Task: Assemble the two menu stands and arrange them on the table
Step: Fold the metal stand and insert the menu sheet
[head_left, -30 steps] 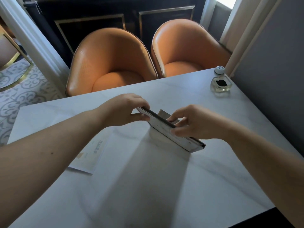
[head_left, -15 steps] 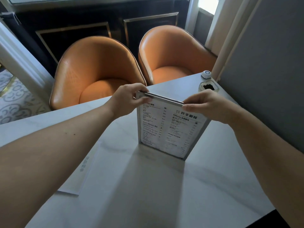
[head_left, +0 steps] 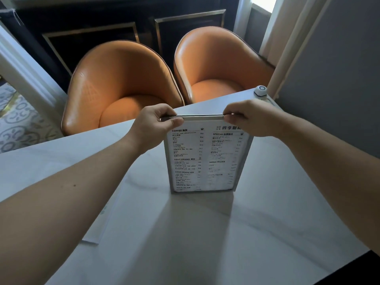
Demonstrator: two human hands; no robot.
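Observation:
A clear menu stand point(head_left: 203, 161) with a printed drinks menu inside stands upright on the white marble table point(head_left: 205, 233), facing me squarely. My left hand point(head_left: 153, 125) pinches its top left corner. My right hand point(head_left: 246, 117) pinches the top right corner. A loose menu sheet point(head_left: 104, 219) lies flat on the table under my left forearm, mostly hidden by it. A second stand is not in view.
Two orange tub chairs point(head_left: 123, 85) point(head_left: 218, 66) stand against the table's far edge. A small round call button point(head_left: 260, 91) sits at the far right corner near the grey wall point(head_left: 333, 79). My right hand hides whatever lies just in front of that button.
The stand went from lying tilted and edge-on to upright, then turned from an angle to face me squarely. Both hands stayed on its top edge.

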